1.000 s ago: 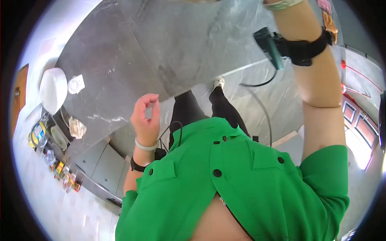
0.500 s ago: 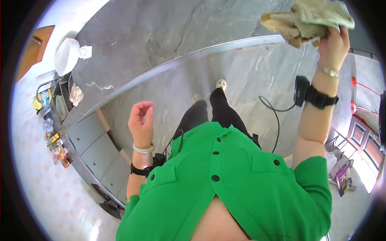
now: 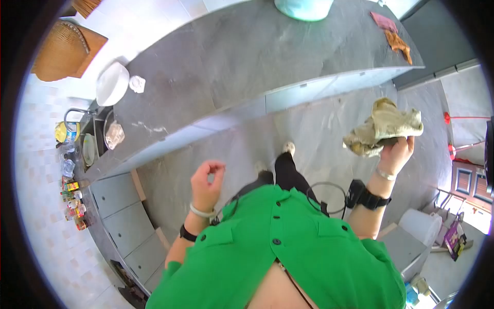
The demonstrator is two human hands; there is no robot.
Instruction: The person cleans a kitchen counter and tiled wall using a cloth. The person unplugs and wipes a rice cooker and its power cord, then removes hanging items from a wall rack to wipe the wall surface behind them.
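My right hand [image 3: 396, 155] grips a crumpled, pale greenish-beige cloth [image 3: 393, 126] with brownish patches. It holds the cloth up over the floor, in front of the counter and off to the right. The thumb and fingers pinch the cloth's lower edge, and part of the grip is hidden by its folds. In front of my body on the left, my left hand [image 3: 207, 181] has its fingers curled toward the thumb in a loose ring, with nothing visible in it. A bangle and a black strap circle that arm.
A long grey counter [image 3: 221, 67] curves ahead, bearing a pale green container [image 3: 304, 7], a pink cloth [image 3: 384, 21] and an orange-brown cloth [image 3: 397, 45]. To the left are a white bowl [image 3: 112, 85], a sink [image 3: 96, 135] and several jars [image 3: 77, 210]. A cable [image 3: 329, 184] loops by my right wrist.
My right hand has come down and closer to my body with the cloth. My left hand has moved slightly right and down in view. The view now takes in more of the counter.
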